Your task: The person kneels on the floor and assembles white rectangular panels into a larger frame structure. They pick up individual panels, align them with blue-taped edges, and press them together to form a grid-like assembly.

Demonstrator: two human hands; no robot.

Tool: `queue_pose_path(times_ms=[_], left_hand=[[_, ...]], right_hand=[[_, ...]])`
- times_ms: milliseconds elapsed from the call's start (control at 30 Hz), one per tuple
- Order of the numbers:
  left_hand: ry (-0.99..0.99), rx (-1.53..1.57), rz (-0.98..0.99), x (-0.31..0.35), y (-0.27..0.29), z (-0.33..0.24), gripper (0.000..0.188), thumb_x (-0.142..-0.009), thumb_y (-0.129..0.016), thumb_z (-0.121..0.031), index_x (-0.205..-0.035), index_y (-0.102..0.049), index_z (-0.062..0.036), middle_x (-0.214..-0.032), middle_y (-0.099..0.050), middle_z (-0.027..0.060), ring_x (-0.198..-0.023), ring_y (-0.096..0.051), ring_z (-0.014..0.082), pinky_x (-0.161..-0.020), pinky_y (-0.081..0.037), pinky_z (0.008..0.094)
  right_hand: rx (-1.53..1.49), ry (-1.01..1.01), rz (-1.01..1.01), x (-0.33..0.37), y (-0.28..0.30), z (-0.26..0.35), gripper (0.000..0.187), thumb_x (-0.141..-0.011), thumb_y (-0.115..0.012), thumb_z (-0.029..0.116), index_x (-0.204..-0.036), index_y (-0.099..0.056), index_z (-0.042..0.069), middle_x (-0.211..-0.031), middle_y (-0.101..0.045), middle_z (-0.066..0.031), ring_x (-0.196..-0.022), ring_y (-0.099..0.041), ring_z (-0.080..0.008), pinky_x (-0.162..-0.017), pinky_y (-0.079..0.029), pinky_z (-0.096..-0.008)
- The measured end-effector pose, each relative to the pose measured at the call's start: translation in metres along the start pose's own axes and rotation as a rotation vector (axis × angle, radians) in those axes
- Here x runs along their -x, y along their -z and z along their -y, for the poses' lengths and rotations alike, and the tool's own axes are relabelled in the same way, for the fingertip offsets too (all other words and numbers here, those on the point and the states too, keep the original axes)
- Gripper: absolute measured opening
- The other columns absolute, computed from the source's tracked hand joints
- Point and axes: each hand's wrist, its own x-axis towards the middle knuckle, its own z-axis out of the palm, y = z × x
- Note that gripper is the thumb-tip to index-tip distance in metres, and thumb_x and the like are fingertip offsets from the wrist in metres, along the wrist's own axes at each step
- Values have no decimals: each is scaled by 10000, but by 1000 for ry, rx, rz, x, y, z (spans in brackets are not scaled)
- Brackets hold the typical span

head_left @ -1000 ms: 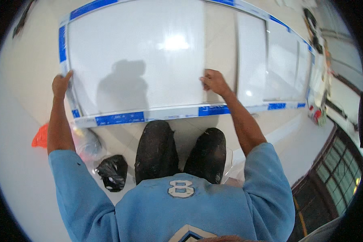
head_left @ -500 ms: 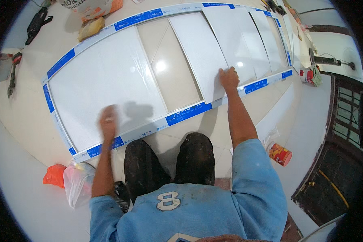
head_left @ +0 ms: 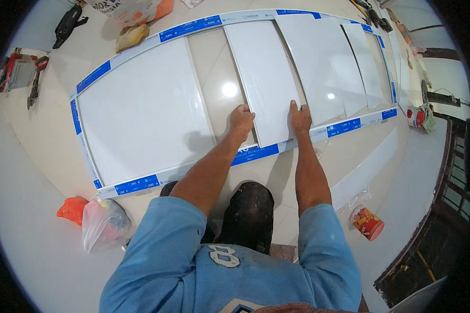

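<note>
A long white frame (head_left: 190, 26) with blue-marked film lies flat on the tiled floor before me. Between its rails sits a narrow white panel (head_left: 263, 73), and I hold it by both long edges near its close end. My left hand (head_left: 241, 123) is closed on its left edge, fingertips reaching over it. On the right edge, my right hand (head_left: 301, 119) grips with the thumb laid up along the panel. A large white panel (head_left: 141, 104) fills the frame's left part, with bare tile between it and the narrow one. Overlapping white panels (head_left: 318, 68) lie farther right.
Plastic bags (head_left: 107, 224) lie at the lower left, and a black power tool (head_left: 68, 26) is at the far left. A big sack (head_left: 133, 11) and a yellowish lump (head_left: 132, 37) touch the far rail's surroundings. Rightward are a red tub (head_left: 368, 223) and a white strip (head_left: 365, 169).
My left hand has swung right from over the large panel to the narrow panel's left edge. My right hand stays at its right edge. The view has shifted slightly.
</note>
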Motion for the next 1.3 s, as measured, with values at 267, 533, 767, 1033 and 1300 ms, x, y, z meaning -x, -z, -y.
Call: queue_pose_path(times_ms=[267, 533, 767, 1033, 1300], left_hand=[[6, 205, -135, 3, 13, 6, 235, -876, -726, -26, -1103, -742, 32, -989, -776, 149, -902, -725, 226, -798, -571, 380], [-220, -519, -125, -19, 57, 28, 249, -910, -735, -194, -1080, -766, -14, -990, -772, 196, -891, -751, 333, -831, -600, 456], [31, -264, -39, -8, 76, 0, 239, -938, -712, -29, -1156, -677, 62, -993, -732, 169, -848, -758, 262, -712, -681, 387], [88, -293, -77, 12, 107, -8, 262, -936, -730, -52, -1171, -692, 57, -908, -748, 151, -789, -758, 215, -673, -662, 340], [-196, -461, -147, 31, 139, 2, 332, -962, -702, -109, -1254, -712, 49, -1021, -772, 186, -875, -770, 229, -785, -649, 336]], right_hand=[[-46, 49, 7, 14, -11, 20, 697, -964, -656, 601, -1102, -660, -82, -1079, -714, -336, -1035, -698, -490, -923, -538, -543], [28, 115, 58, 24, -31, 24, 700, -945, -683, 611, -1080, -674, -76, -1043, -718, -327, -1014, -709, -482, -910, -551, -538], [190, 294, -75, 38, -30, 41, 691, -870, -774, 579, -1095, -679, -68, -1053, -708, -299, -1006, -710, -449, -900, -565, -517], [-128, 203, 52, 54, -47, 61, 645, -826, -849, 456, -1158, -641, -57, -1078, -694, -259, -1022, -694, -428, -934, -547, -498], [-235, 261, -38, 86, -71, 79, 591, -898, -795, 367, -1247, -572, -54, -1208, -631, -266, -1134, -642, -421, -1006, -506, -489]])
